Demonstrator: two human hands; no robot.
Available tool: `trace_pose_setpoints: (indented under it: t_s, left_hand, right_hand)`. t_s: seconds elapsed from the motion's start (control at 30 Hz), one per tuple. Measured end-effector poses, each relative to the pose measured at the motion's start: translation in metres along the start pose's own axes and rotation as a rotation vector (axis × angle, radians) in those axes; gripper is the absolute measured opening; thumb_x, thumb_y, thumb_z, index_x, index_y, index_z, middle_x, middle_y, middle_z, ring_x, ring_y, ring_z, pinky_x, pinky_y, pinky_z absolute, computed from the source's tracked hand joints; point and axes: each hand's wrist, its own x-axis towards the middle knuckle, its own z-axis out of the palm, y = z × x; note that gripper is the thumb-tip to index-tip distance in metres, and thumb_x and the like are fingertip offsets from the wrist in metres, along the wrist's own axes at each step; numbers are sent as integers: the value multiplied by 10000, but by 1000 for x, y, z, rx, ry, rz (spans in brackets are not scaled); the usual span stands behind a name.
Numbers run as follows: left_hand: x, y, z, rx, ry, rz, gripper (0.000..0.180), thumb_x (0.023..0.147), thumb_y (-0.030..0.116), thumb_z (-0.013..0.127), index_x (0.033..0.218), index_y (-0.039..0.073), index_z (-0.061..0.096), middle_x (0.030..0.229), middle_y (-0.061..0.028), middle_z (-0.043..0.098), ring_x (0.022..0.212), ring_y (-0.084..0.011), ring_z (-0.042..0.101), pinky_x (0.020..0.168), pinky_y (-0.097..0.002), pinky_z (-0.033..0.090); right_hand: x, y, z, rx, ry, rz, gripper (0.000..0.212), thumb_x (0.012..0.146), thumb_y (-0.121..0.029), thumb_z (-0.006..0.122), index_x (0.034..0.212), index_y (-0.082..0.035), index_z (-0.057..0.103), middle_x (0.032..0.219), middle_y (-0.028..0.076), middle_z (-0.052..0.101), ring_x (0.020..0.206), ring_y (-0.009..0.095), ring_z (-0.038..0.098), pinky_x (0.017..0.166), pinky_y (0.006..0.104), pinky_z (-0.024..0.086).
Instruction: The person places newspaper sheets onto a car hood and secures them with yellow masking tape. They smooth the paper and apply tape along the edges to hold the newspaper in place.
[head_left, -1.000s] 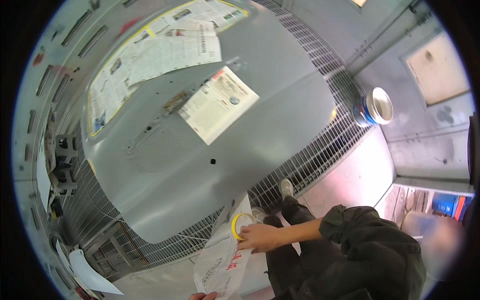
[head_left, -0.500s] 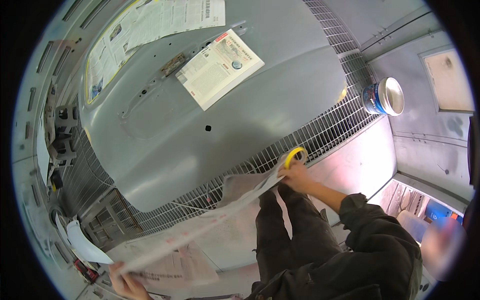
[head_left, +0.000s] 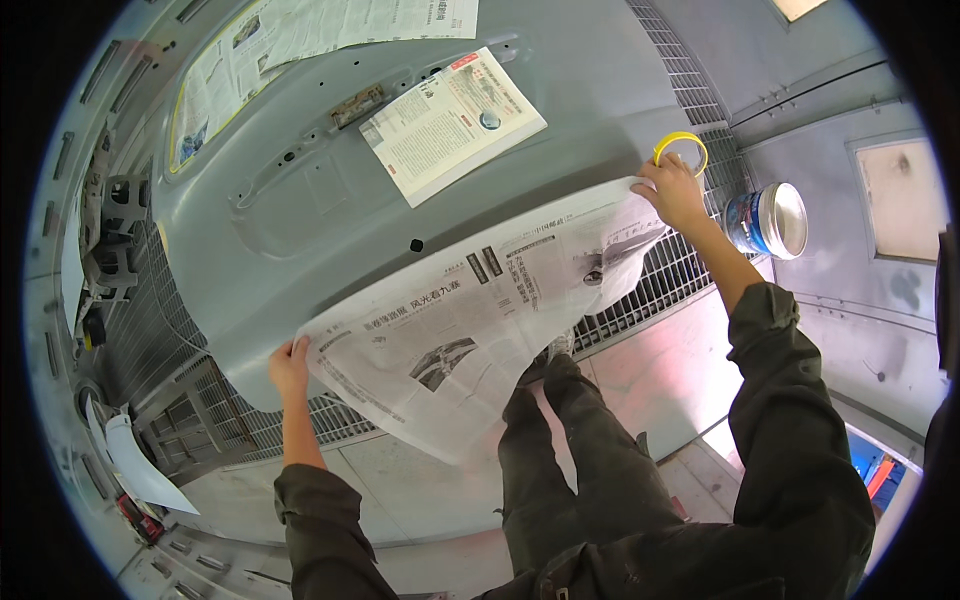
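A wide newspaper sheet (head_left: 480, 320) is stretched between my hands over the near edge of a grey car panel (head_left: 300, 240). My left hand (head_left: 290, 368) pinches its left corner beside the panel's lower left edge. My right hand (head_left: 676, 190) grips the upper right corner, and a roll of yellow masking tape (head_left: 681, 152) hangs on that same hand. The sheet's upper edge is fairly straight and rests on or just above the panel; which, I cannot tell. Its lower part droops toward my legs.
On the panel lie a thick printed stack (head_left: 455, 125) and, farther back, newspaper (head_left: 370, 25) edged with yellow tape. A bucket (head_left: 780, 220) stands right, by the wall. Metal grating (head_left: 650, 285) runs under the panel. White curved parts (head_left: 140, 465) lean at lower left.
Both hands have lifted the newspaper from low beside my legs up to the panel's near edge. The sheet has been spread wide, and the tape roll moved along with my right hand.
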Motion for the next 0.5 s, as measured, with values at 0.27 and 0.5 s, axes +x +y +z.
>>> trace_pose_setpoints:
  t_s: [0.27,0.5]
  left_hand:
    - [6,37,33,-56,59,-223,324,920,322,675,953,6,741,763,-138,722,715,-197,709,632,-357,547]
    - [-13,49,76,-751,387,-313,424,889,196,749,1201,-53,610,1017,-139,692,865,-173,675,694,-300,553]
  right_hand:
    - [35,21,33,-96,-48,171,277,811,-305,770,985,-93,731,1048,104,665,1081,323,579,917,471,465]
    - [40,40,39,-144,-93,199,322,799,-357,781,997,-109,731,1071,99,668,1111,309,571,945,454,460]
